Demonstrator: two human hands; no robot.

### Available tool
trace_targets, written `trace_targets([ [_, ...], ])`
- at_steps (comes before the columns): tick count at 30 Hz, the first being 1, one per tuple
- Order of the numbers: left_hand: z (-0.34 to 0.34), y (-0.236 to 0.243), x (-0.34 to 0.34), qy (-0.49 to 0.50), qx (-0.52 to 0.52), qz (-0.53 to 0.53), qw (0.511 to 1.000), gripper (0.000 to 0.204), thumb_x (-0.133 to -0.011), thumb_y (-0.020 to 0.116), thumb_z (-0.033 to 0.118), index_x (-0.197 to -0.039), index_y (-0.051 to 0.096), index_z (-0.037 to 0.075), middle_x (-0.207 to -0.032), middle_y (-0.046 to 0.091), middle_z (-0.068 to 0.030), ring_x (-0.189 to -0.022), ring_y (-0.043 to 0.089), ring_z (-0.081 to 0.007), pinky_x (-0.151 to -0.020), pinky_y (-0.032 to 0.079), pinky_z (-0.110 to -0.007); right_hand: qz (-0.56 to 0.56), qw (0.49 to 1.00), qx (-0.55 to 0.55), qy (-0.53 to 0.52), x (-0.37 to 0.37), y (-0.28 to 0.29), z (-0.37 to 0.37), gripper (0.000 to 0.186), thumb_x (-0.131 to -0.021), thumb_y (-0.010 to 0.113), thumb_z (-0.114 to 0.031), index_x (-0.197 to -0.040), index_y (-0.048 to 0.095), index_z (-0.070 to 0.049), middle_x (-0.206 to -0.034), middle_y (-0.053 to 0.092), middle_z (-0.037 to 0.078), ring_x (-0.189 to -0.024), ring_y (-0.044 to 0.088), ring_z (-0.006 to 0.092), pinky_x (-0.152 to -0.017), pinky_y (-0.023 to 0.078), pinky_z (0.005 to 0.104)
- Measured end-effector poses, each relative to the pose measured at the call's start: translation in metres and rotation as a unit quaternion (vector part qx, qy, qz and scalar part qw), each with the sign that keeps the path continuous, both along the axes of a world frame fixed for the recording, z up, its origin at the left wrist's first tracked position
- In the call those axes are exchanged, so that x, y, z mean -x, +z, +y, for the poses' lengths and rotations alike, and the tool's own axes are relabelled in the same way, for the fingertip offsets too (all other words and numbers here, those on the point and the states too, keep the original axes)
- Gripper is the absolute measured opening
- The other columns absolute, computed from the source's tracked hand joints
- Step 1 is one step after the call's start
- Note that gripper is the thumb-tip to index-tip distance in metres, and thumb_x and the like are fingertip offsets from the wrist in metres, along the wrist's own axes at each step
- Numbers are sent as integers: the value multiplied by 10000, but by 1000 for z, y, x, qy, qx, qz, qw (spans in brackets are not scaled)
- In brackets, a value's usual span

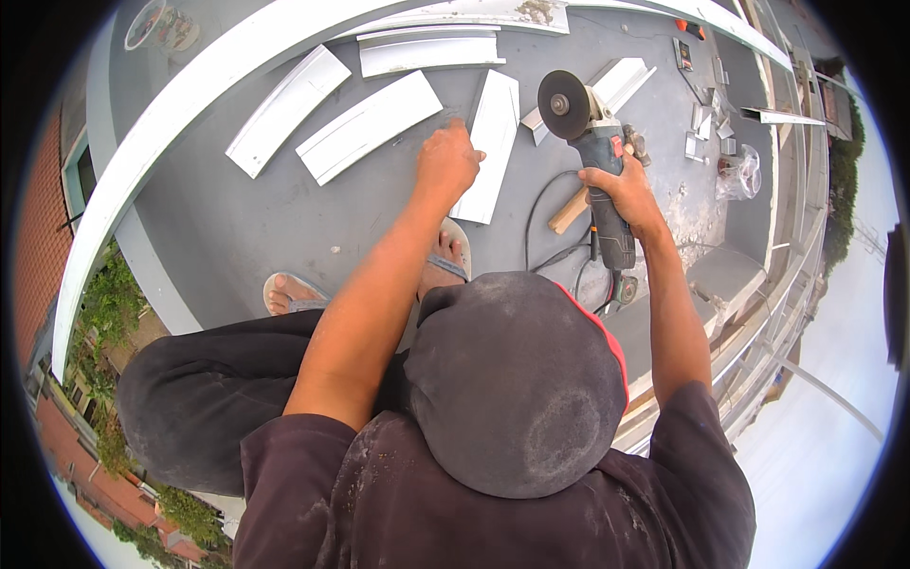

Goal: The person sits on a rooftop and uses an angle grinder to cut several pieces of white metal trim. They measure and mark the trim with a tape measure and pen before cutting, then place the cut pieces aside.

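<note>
My right hand (626,194) is wrapped round the dark body of an angle grinder (599,156). The grinder is held up over the grey floor, and its dark round disc (559,106) points away from me. My left hand (448,166) has its fingers curled beside a white angled-end metal strip (493,133); whatever is in them is hidden. Just left of that hand lies a white cut strip (370,128), with another strip (287,111) farther left. Beyond them rests a shorter white profile (431,51). A white channel piece (611,90) lies partly behind the grinder.
A wooden block (571,211) and a black cable (536,223) lie under the grinder. Small metal offcuts (701,121) and a clear plastic bag (739,174) are at the right. A long white rail (161,142) curves across the left. A clear bucket (161,27) stands far left.
</note>
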State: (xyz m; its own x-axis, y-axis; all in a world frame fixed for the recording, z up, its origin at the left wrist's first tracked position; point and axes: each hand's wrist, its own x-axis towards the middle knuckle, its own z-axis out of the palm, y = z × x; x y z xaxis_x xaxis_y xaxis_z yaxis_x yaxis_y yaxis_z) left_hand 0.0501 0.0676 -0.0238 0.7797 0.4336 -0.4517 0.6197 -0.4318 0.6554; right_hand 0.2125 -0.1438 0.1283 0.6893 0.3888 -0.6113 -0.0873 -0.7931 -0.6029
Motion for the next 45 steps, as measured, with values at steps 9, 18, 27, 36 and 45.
trace_targets([
  [9, -51, 9, -19, 29, -19, 49, 998, 934, -844, 945, 532, -1313, 454, -109, -1012, 746, -278, -935, 794, -414, -812, 660, -460, -10, 999, -38, 5, -13, 2, -37, 532, -847, 861, -250, -1269, 684, 23, -1052, 734, 93, -906, 706, 177, -820, 577, 350],
  [18, -80, 25, 34, 105, 57, 83, 989, 628, -987, 845, 348, -1303, 490, -63, -1018, 761, -309, -987, 781, -475, -850, 630, -530, -22, 978, 81, 190, -14, 6, -39, 797, -791, 864, -312, -1456, 620, 52, -1284, 746, 220, -1218, 705, 360, -1093, 529, 436],
  [27, -78, 25, 46, 98, 80, 74, 989, 984, -1018, 799, 288, -1773, 194, 105, -995, 782, -264, -909, 782, -451, -840, 623, -540, -63, 958, 121, 252, -32, -15, 13, 850, -760, 862, -376, -1420, 606, 95, -1270, 728, 293, -1213, 705, 400, -1063, 535, 470],
  [36, -76, 19, 49, 114, 117, 77, 984, 1004, -1009, 803, 363, -1786, 192, 188, -930, 782, -262, -879, 783, -454, -816, 616, -561, -59, 934, 180, 302, -56, -27, 39, 1004, -762, 852, -412, -1546, 517, 118, -1371, 702, 318, -1294, 687, 420, -1105, 532, 450],
  [45, -77, 9, 54, 125, 129, 54, 982, 1000, -1003, 809, 373, -1784, 210, 202, -946, 785, -266, -889, 779, -465, -846, 609, -564, -12, 929, 201, 310, -52, -16, 63, 1061, -756, 852, -423, -1586, 475, 120, -1411, 676, 342, -1344, 660, 426, -1140, 511, 460],
])
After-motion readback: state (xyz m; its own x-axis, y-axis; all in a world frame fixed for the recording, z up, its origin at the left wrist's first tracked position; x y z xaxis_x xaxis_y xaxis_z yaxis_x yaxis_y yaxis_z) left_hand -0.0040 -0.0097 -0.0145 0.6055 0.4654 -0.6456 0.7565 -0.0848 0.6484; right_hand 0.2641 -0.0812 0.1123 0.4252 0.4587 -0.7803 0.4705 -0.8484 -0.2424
